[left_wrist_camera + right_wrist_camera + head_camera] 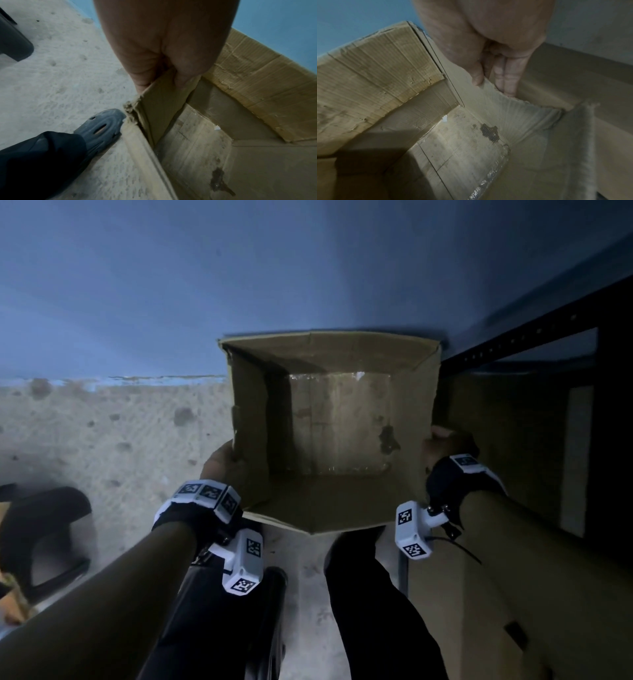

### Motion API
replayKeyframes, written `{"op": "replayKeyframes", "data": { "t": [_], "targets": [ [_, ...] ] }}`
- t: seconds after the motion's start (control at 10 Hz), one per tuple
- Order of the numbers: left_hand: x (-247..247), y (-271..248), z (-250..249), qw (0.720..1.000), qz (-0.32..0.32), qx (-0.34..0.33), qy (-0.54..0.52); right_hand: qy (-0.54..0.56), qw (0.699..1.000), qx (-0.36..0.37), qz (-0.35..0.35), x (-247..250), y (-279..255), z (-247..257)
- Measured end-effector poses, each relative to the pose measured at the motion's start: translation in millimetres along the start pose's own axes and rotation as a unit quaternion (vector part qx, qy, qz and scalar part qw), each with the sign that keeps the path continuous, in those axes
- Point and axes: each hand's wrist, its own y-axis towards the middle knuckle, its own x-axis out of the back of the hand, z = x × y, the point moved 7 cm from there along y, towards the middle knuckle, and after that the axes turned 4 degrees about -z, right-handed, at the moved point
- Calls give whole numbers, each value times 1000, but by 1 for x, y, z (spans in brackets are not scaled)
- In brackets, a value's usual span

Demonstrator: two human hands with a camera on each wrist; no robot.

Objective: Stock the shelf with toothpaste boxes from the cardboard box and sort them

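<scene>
now your left hand (222,460) and right hand (445,445) each pinch a side wall of the open cardboard box (329,508) at frame centre, black shelf (513,340) at right.

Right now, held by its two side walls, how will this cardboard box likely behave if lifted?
Probably light: the cardboard box looks empty. The walls may flex, since the left hand and right hand pinch thin, frayed edges. A dark stain hints at a weak spot.

Storeroom or shop back room, bare concrete floor (102,440), blue wall (239,268), dark metal shelving (534,337)
</scene>
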Motion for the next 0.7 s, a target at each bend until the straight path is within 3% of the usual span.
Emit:
{"op": "replayKeyframes", "data": {
  "t": [0.2,0.4,0.6,0.7],
  "targets": [
    [-37,28,17,999,21,5,-49,-37,999,9,26,-24,40,-8],
    [-48,27,-1,997,5,14,-75,-62,998,5,20,-36,48,-13],
    [-33,2,-13,993,71,52,-74,-41,996,46,66,-15,7,31],
    [-15,-25,-20,989,114,41,-86,98,989,46,98,5,-39,64]
  ]
}}
